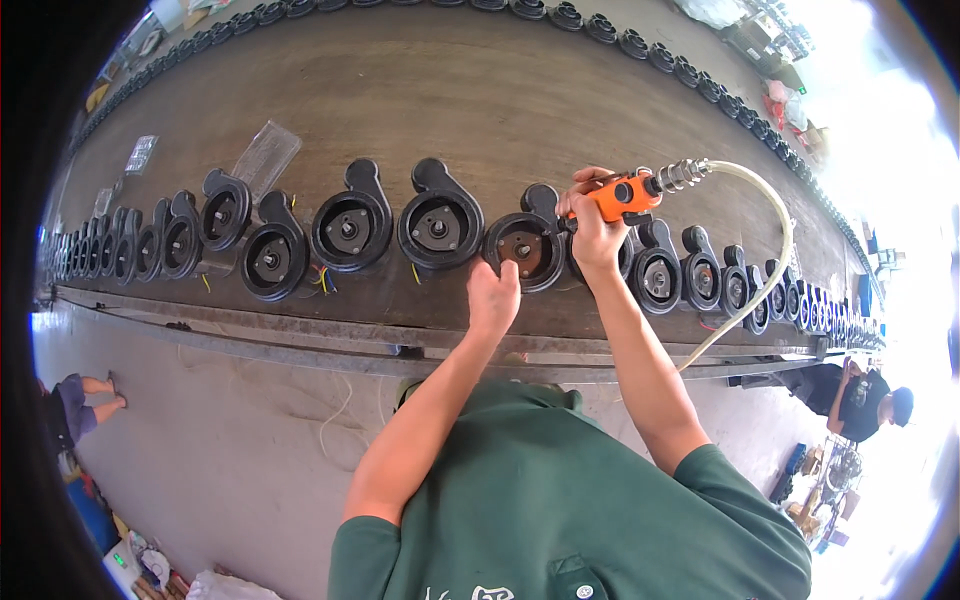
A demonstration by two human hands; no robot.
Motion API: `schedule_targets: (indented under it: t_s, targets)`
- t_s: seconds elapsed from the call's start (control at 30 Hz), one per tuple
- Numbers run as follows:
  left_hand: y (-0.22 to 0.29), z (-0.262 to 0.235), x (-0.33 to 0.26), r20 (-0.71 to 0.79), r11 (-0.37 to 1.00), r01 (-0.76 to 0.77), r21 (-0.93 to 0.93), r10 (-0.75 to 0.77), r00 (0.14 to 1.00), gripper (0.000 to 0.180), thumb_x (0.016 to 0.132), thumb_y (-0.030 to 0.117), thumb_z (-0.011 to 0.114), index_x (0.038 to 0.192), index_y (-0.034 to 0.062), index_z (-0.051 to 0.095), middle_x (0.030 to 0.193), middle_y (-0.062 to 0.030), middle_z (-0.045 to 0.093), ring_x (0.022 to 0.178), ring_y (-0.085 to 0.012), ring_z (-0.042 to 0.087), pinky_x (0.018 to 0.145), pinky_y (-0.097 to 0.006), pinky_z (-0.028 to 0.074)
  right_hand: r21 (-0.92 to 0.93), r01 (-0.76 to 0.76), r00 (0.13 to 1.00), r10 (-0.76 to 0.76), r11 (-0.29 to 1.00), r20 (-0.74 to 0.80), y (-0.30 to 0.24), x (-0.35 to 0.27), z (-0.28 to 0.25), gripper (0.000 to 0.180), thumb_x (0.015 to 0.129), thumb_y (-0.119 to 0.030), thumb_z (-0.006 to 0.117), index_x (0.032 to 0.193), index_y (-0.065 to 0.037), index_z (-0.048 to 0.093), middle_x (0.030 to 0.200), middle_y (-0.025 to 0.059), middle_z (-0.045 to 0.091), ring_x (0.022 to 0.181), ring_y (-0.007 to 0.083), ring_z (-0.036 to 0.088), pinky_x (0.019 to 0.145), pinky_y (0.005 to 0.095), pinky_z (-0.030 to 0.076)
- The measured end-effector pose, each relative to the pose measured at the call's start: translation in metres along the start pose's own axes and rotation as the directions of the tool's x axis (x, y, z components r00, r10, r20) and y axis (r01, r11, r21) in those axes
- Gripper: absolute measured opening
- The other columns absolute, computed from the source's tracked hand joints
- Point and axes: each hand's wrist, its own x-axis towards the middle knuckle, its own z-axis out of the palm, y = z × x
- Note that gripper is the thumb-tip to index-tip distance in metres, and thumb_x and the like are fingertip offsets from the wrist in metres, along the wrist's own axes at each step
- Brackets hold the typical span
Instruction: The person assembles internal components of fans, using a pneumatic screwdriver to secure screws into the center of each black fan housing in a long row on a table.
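Observation:
A row of black snail-shaped blower housings [440, 228] lies along the near side of the workbench, round openings facing up. My left hand [494, 300] is closed at the near rim of one housing [522, 250], which has a brownish plate inside. Its thumb points up by the rim, and the other fingers are partly hidden. In my right hand [597, 228] is an orange air tool [628, 196], held over that housing's right side. A metal coupling [682, 175] joins the tool to a pale air hose [785, 220]. The tool's working tip is hard to make out.
More housings [655, 280] stretch right, and another line [600, 28] curves along the far side. A clear plastic tray [268, 157] lies behind the row. Coloured wires [325, 280] stick out near the bench edge [400, 350]. Another person [860, 400] is at the right.

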Motion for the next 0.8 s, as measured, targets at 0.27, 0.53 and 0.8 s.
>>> schedule_targets:
  t_s: [0.27,0.53,0.8]
  targets:
    - [-0.003,-0.002,0.003,-0.024,0.996,-0.091,-0.024,0.09,0.996,0.039,0.097,0.012,0.057,0.128,-0.0108,0.052,0.106,-0.0185,0.068,0.081,-0.0208,0.072,0.057,-0.033,0.065,0.088,-0.047,0.998,0.05,0.995,-0.036,0.013,-0.004,-0.008,0.024,0.087,0.005,0.05,0.11,0.004,0.054,0.076,0.0098,0.058,0.066,0.0174,0.055,0.068,0.0359,0.052]
    - [0.015,-0.003,-0.009,-0.025,0.998,0.014,-0.055,-0.016,1.0,0.045,0.093,0.021,0.058,0.127,-0.0085,0.056,0.109,-0.0308,0.069,0.094,-0.0432,0.071,0.088,-0.047,0.054,0.032,-0.05,0.99,0.046,0.998,0.135,0.016,-0.012,-0.01,0.019,0.087,0.006,0.051,0.105,-0.001,0.054,0.08,0.0076,0.057,0.069,0.0157,0.056,0.069,0.0338,0.052]
    - [0.002,0.001,-0.004,-0.022,0.998,-0.042,-0.043,0.041,0.999,0.038,0.096,0.015,0.056,0.126,-0.0092,0.054,0.109,-0.0195,0.068,0.085,-0.0237,0.071,0.066,-0.036,0.064,0.012,-0.029,0.989,0.027,1.0,0.146,0.027,-0.011,-0.01,0.018,0.087,0.008,0.053,0.102,-0.002,0.055,0.084,0.0072,0.058,0.069,0.0164,0.059,0.067,0.0322,0.051]
